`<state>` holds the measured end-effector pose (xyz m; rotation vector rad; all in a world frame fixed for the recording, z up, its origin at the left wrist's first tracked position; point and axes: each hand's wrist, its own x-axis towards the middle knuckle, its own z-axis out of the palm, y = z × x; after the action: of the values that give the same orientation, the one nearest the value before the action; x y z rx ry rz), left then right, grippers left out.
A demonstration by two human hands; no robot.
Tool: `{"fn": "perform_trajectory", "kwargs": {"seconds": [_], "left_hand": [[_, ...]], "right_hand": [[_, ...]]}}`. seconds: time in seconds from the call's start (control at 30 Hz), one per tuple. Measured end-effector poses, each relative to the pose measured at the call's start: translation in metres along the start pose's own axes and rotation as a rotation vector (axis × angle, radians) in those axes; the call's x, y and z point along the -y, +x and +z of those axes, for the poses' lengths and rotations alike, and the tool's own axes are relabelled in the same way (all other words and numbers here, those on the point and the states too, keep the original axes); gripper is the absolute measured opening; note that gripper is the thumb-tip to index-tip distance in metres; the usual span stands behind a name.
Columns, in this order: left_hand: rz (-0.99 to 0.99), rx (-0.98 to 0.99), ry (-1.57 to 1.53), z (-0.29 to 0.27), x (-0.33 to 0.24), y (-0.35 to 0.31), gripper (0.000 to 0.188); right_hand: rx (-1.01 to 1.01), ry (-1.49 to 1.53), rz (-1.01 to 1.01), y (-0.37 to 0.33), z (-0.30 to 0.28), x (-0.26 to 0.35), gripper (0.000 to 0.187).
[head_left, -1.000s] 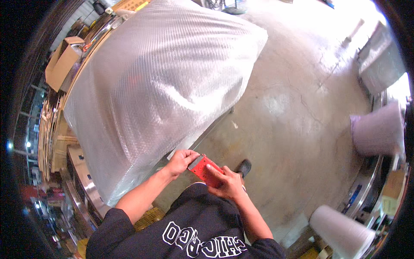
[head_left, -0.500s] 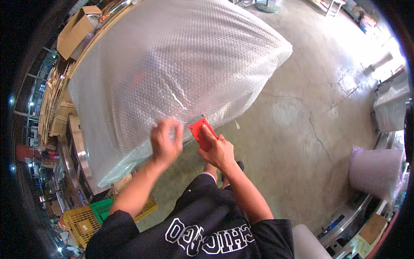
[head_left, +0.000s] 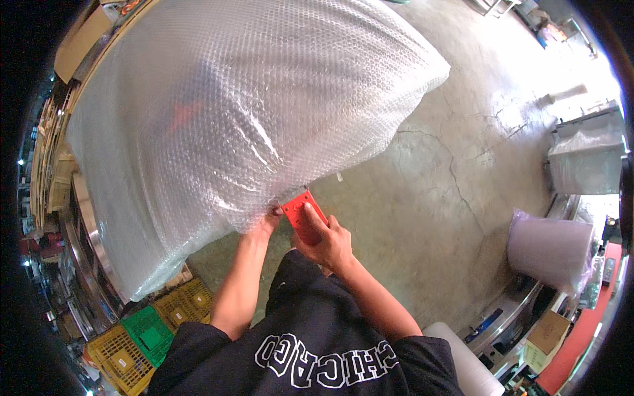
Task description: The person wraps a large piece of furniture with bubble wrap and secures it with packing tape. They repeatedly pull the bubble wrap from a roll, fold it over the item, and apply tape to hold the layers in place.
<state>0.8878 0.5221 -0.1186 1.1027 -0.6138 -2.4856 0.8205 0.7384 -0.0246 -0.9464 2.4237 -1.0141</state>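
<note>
A large sheet of clear bubble wrap [head_left: 218,138] covers a big bulky thing in front of me, with red and blue patches showing dimly through it. At its near edge my left hand [head_left: 266,223] grips the wrap, the fingers partly hidden by the film. Just to the right, my right hand [head_left: 330,244] is closed around a red, flat, block-shaped handheld tool [head_left: 302,214]. A grey metal edge shows at the tool's far end, close against the wrap. My right index finger or thumb lies along its top face.
Yellow and green plastic crates [head_left: 148,333] stand at the lower left. Stacked wood [head_left: 53,158] and a cardboard box [head_left: 82,43] lie along the left. A wrapped roll [head_left: 551,251] and a brown box [head_left: 548,333] are at the right. Cracked concrete floor [head_left: 429,218] stretches alongside.
My left hand has come down from above the wrap to its near edge and taken hold there. My right hand has shifted slightly nearer me with the red tool. The view has turned a little.
</note>
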Motion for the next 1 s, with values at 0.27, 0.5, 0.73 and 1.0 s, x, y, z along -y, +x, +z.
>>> {"fn": "perform_trajectory", "kwargs": {"seconds": [0.27,0.5,0.73,1.0], "left_hand": [[-0.191,-0.432,-0.360,0.045,-0.042,-0.023,0.021],[-0.274,-0.056,-0.426,0.024,-0.049,-0.036,0.012],[-0.282,0.294,-0.316,-0.008,-0.041,-0.035,0.029],[0.119,0.281,1.357,0.004,-0.006,-0.134,0.038]], "right_hand": [[-0.115,0.029,-0.104,0.014,0.030,-0.018,0.094],[0.082,-0.075,0.068,0.010,0.057,-0.045,0.093],[0.123,-0.037,0.057,0.053,0.069,-0.048,0.093],[0.128,-0.010,0.089,0.051,0.069,-0.031,0.088]]}}
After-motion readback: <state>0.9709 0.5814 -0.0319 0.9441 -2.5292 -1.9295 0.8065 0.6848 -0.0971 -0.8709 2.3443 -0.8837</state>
